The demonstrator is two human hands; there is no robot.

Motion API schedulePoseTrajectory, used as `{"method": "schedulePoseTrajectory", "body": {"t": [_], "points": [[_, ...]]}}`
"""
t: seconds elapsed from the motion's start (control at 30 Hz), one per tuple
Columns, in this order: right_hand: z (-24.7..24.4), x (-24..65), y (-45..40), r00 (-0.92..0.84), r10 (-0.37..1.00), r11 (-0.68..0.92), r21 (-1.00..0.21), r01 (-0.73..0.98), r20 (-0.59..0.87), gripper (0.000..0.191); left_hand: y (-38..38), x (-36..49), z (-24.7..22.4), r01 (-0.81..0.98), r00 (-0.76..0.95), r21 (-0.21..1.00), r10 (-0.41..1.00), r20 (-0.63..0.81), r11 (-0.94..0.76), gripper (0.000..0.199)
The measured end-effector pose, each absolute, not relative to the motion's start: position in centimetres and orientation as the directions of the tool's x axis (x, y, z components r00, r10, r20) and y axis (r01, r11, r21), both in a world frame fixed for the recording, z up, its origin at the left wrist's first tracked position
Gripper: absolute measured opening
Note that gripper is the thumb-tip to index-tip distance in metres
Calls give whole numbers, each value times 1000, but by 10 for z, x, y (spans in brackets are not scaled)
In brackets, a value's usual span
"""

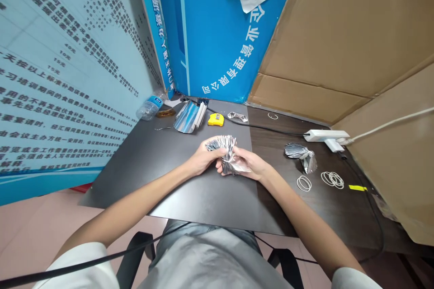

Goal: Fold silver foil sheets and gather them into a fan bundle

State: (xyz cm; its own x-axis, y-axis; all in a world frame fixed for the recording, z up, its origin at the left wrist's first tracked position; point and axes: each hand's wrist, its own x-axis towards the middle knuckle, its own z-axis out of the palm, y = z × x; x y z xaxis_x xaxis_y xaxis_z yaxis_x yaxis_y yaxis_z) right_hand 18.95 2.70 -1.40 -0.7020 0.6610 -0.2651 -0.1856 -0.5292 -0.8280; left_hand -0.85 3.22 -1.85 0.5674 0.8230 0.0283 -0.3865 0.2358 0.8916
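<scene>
Over the middle of the dark desk, both hands grip one bundle of thin silver foil packets (222,143). Its packets fan out on the far side and are drawn together at a narrow waist. My left hand (202,157) is wrapped round the fanned side, thumb lying on top. At the gathered, crinkled end, my right hand (253,163) pinches the foil near the waist. Whether a band goes round the waist is too small to tell. A similar tied bundle (301,152) lies to the right, near white rubber bands (332,179).
Behind the hands are a yellow tape measure (215,119), rolled silvery-blue sheets (190,116), a crumpled foil piece (237,117) and a plastic bottle (151,105). A power strip (326,136) with cables stands at right. Blue panels (217,36) and cardboard (339,31) wall the desk.
</scene>
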Motion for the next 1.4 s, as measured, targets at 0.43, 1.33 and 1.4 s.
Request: {"method": "schedulePoseTrajectory", "body": {"t": [0.43, 1.33, 1.4], "points": [[0, 199, 19, -521, 851, 497, -426, 756, 68, 84, 35, -59, -7, 458, 526, 734, 819, 231, -501, 112], [-33, 198, 19, 133, 979, -165, -982, 87, -153, 95, 37, -25, -39, -251, -148, 951, 964, -222, 180, 52], [-42, 188, 23, 242, 948, -188, -977, -102, -208, 78, 42, -17, -41, -272, -153, 945, 961, -229, 182, 48]]}}
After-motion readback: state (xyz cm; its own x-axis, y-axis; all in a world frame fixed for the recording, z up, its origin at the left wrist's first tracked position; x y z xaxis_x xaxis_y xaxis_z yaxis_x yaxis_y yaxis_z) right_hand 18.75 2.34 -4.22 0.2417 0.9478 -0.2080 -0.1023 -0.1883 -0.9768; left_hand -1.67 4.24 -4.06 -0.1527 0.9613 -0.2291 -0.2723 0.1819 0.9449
